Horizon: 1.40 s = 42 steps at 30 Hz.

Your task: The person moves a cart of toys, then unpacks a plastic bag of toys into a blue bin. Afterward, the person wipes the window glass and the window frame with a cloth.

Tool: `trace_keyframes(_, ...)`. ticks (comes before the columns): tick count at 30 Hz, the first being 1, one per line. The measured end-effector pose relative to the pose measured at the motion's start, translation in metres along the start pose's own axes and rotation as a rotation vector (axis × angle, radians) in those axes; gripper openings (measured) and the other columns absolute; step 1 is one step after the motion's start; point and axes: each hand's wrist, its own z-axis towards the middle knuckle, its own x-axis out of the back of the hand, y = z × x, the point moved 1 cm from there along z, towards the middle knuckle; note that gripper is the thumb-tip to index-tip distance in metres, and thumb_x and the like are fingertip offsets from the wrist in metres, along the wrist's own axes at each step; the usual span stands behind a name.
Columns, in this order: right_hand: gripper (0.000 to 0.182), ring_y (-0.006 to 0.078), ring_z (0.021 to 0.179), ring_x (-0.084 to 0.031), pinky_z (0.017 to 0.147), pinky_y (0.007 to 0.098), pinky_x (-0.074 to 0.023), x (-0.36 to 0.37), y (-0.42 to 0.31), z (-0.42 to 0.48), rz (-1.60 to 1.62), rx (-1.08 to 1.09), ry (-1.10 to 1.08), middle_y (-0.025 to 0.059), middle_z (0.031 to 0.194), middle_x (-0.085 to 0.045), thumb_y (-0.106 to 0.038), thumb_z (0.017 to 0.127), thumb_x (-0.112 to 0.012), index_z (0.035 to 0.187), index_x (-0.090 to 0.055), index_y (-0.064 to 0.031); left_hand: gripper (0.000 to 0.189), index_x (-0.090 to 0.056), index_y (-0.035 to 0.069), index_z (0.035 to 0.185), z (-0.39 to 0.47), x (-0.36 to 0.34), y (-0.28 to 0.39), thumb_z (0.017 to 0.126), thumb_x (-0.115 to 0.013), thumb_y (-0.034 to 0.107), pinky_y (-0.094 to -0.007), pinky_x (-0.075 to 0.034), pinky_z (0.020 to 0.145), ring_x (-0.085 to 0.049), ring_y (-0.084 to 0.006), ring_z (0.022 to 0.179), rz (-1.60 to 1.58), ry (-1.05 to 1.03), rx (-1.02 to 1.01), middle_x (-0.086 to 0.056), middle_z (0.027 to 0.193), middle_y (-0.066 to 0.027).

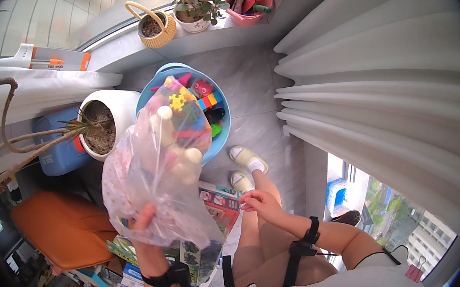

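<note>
In my left hand [145,221] I hold up a clear plastic bag [154,169] by its gathered part. Cream-coloured rounded pieces and a pale spotted cloth-like material show through the plastic. The bag hangs over the left part of a blue round tub [227,116] and hides some of it. Inside the tub are colourful toys: a pink toy [202,88], toy blocks [210,100], a black toy [215,115] and a green piece [215,129]. Yellow gear-like pieces show through the bag. My right hand [258,202] is empty, fingers loosely bent, above my leg beside a red box [221,212].
A white planter [122,109] stands left of the tub, beside a blue container [57,142]. An orange chair [61,230] is at the left. Potted plants [195,24] and a pink bucket [244,17] line the sill. Curtains [375,76] hang at the right.
</note>
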Motion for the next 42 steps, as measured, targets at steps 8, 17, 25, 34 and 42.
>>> trace_keyframes(8, 0.047, 0.0188, 0.113, -0.063, 0.09, 0.032, -0.0537, 0.02, -0.032, -0.019, 0.111, -0.159, -0.001, 0.0091, 0.126, -0.062, -0.037, 0.101, -0.058, 0.137, -0.05, -0.0077, 0.058, -0.055, 0.0, 0.129, -0.056, -0.072, -0.046, 0.074, -0.073, 0.005, -0.0376, -0.055, 0.087, -0.065, -0.0238, 0.099, 0.278, -0.175, -0.007, -0.066, 0.112, -0.0126)
trace_keyframes(17, 0.051, 0.022, 0.117, -0.06, 0.1, 0.0393, -0.0508, 0.092, -0.018, -0.085, 0.506, -0.22, 0.171, 0.0074, 0.132, -0.06, -0.043, 0.103, -0.047, 0.141, -0.05, -0.0104, 0.04, -0.065, 0.001, 0.119, -0.094, -0.097, -0.153, 0.086, -0.078, 0.02, -0.0339, -0.052, 0.087, -0.064, -0.0165, 0.098, 0.19, -0.681, 0.472, -0.069, 0.108, -0.007)
trace_keyframes(25, 0.053, 0.0219, 0.115, -0.062, 0.098, 0.0382, -0.0513, 0.114, -0.005, -0.145, 0.713, -0.227, 0.346, 0.0069, 0.13, -0.061, -0.046, 0.102, -0.047, 0.141, -0.051, -0.0097, 0.038, -0.064, -0.001, 0.116, -0.112, -0.139, -0.24, 0.082, -0.076, 0.012, -0.0331, -0.05, 0.088, -0.063, -0.0151, 0.096, 0.145, -0.892, 0.534, -0.069, 0.105, -0.0082)
trace_keyframes(34, 0.053, 0.0213, 0.114, -0.062, 0.097, 0.0374, -0.0516, 0.113, 0.002, -0.148, 0.691, -0.231, 0.342, 0.0069, 0.129, -0.062, -0.047, 0.102, -0.047, 0.14, -0.051, -0.0095, 0.044, -0.061, -0.007, 0.114, -0.11, -0.131, -0.241, 0.078, -0.074, 0.015, -0.0344, -0.05, 0.088, -0.065, -0.0204, 0.098, 0.362, -1.067, 0.438, -0.071, 0.105, -0.0159)
trace_keyframes(42, 0.054, 0.0207, 0.113, -0.063, 0.095, 0.0367, -0.0519, 0.108, 0.006, -0.134, 0.671, -0.231, 0.295, 0.0068, 0.127, -0.063, -0.047, 0.101, -0.047, 0.139, -0.051, -0.0093, 0.042, -0.062, -0.007, 0.113, -0.103, -0.126, -0.221, 0.078, -0.073, 0.015, -0.0344, -0.05, 0.089, -0.065, -0.021, 0.099, 0.407, -1.029, 0.452, -0.07, 0.104, -0.0175)
